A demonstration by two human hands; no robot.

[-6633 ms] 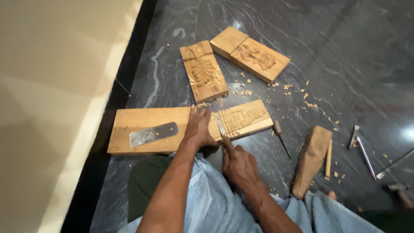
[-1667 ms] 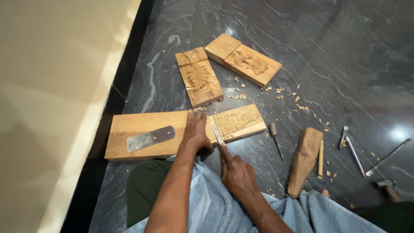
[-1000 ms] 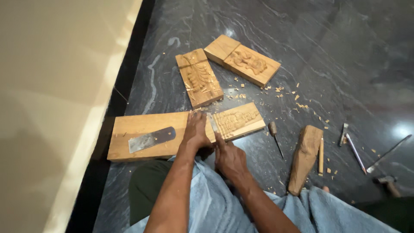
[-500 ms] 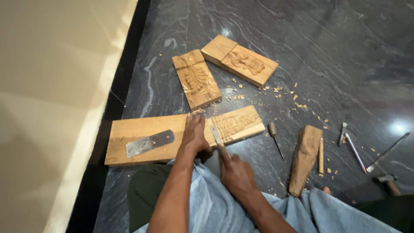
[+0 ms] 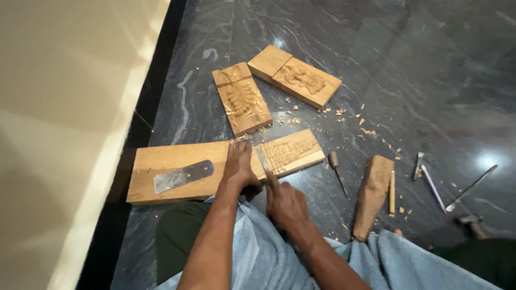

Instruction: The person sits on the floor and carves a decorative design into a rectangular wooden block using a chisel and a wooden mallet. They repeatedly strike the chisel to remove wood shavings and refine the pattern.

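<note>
Chisel (image 5: 263, 159): thin flat steel blade, lying across the carved panel (image 5: 290, 152) at its left end, tip pointing away from the person. Right hand (image 5: 286, 203) grips the handle end, fingers curled tight round it. Judging by shape, the chisel is light and stiff with a sharp edge, best held at the handle, well clear of the tip.

Carved panel: small rectangular wood block, relief grooves across the top face. Looks rigid and fairly light, so it could slide on the polished floor unless pinned. Left hand (image 5: 238, 166) presses flat, fingers spread, where the panel meets the long plank (image 5: 177, 173).

Long plank: smooth, uncarved, pale wood, lying flat on the floor (image 5: 430, 80), with a flat metal blade (image 5: 183, 175) resting on top.

Beyond: 2 more carved blocks, leaf-pattern block (image 5: 241, 99) and figure-pattern block (image 5: 301, 77), touching at a corner. Wood chips (image 5: 344, 115) scattered around.

Right side: wooden mallet (image 5: 372, 196), small awl-like tool (image 5: 337, 171), several slim metal tools (image 5: 430, 177). Floor is dark, glossy veined stone. Blue cloth (image 5: 258, 252) over the lap.
</note>
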